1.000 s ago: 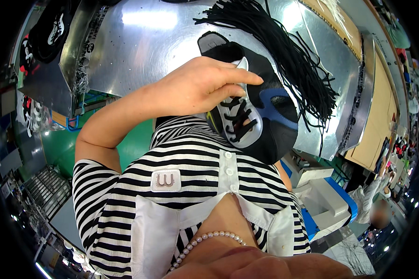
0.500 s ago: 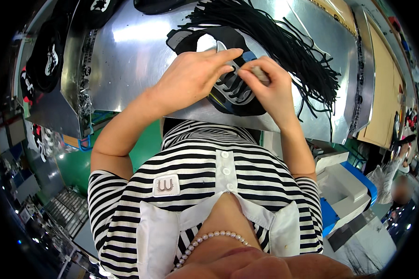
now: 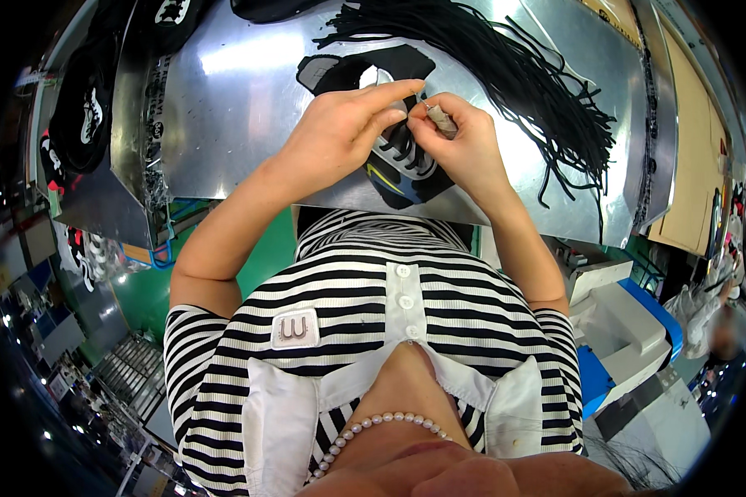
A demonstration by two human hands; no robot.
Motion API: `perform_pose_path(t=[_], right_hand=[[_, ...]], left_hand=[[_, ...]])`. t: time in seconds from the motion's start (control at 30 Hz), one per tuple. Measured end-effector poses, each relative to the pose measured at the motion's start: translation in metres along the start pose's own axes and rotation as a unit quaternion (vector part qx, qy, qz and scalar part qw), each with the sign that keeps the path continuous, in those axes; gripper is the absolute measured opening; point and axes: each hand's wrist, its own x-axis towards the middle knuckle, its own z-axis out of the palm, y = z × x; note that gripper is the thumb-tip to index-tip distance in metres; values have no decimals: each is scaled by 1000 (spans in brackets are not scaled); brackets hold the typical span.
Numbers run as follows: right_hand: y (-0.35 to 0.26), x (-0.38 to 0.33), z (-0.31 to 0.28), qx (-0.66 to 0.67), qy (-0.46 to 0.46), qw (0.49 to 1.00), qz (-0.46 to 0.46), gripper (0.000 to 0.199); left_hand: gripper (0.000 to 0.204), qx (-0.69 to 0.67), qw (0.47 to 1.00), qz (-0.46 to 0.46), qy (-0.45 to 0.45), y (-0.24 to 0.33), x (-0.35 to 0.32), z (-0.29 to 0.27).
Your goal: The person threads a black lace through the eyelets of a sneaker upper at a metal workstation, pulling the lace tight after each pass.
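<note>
The metal surface (image 3: 224,137) runs out in front of both my hands. A long sheaf of loose black strands (image 3: 514,70) lies on it, beyond my right hand and off to its right. Well to the left of my left hand are some black shoe parts (image 3: 91,120). The shoe upper (image 3: 406,178) sits on the surface directly beneath my two hands, its toe end nearer me.

I judge its lacing partly done: black laces (image 3: 396,149) already cross the part on the near side of my fingers. The stretch toward the tongue is mostly covered by my fingers, so I cannot say how many eyelets are left.

My left hand (image 3: 331,137) reaches over the upper with its thumb and forefinger stretched out, their tips a little apart; the other fingers are tucked out of sight, and I cannot tell whether they grip the upper. My right hand (image 3: 464,137), just beside it, is closed around the short, pale handle (image 3: 442,121) of a small tool. What looks like a thin tip meets my left forefinger, too small to tell whether it has caught a lace.
</note>
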Motion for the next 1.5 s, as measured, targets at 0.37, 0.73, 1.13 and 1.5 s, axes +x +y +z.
perform_pose_path(t=[0.37, 0.73, 1.13, 1.5], right_hand=[[-6, -29, -5, 80, -18, 996, 36, 4], [24, -3, -33, 224, 59, 972, 27, 17], [31, 13, -17, 488, 63, 868, -63, 11], [31, -15, -31, 65, 190, 980, -12, 19]], left_hand=[[36, -57, 997, -34, -45, -4, -4, -1], [35, -133, 982, -20, -135, -17, 2, -19], [58, -661, 688, -299, 0, -50, -24, 38], [38, -801, 569, -186, 24, -50, -21, 40]])
